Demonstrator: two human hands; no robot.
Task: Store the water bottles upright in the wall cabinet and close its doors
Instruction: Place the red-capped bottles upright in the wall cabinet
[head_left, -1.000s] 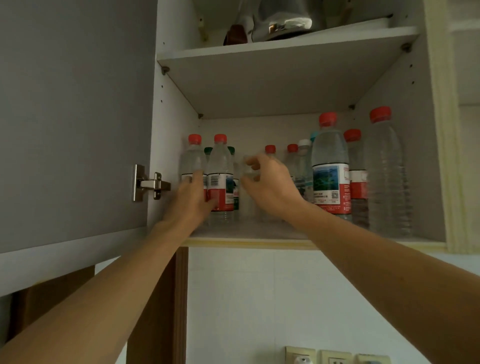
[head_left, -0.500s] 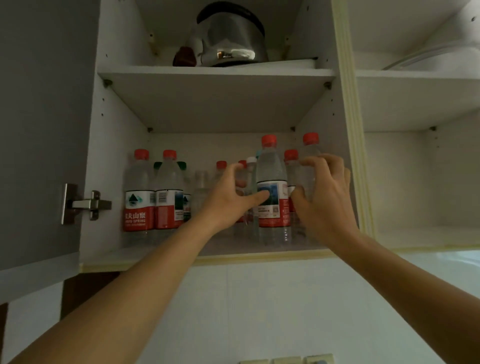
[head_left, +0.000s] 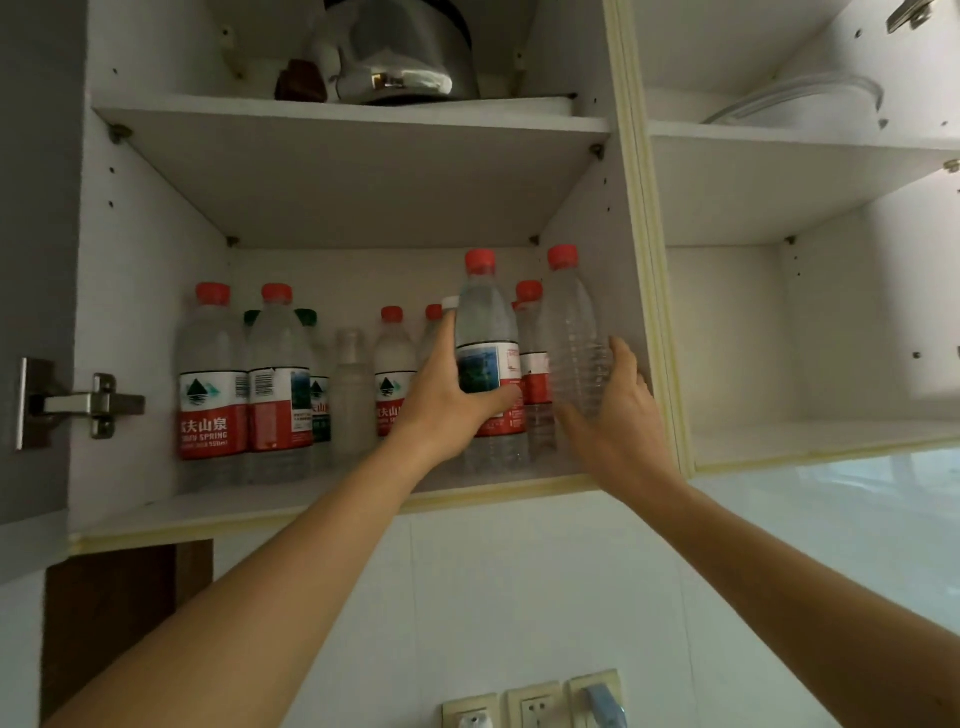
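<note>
While both arms reach up into the open cabinet, the scene reads so:

Left hand (head_left: 451, 395): its fingers and thumb wrap round the labelled bottle (head_left: 487, 358), thumb across the front of the red-and-white label.

Labelled bottle: upright, long axis vertical, red cap up, at the right front of the lower shelf (head_left: 249, 506).

Right hand (head_left: 615, 415): fingers straight and slightly apart, palm laid against the right side of the clear bottle (head_left: 574, 338).

Clear bottle: no label, upright, red cap up, just beside the cabinet's right wall (head_left: 592, 260) and close beside the labelled bottle.

Other bottles (head_left: 249, 384): upright in rows along the shelf from its left end to the back.

Door (head_left: 36, 260): grey, swung open at the left, hinge (head_left: 78, 402) showing.

Upper shelf (head_left: 332, 111): carries a steel kettle (head_left: 405, 52).
</note>
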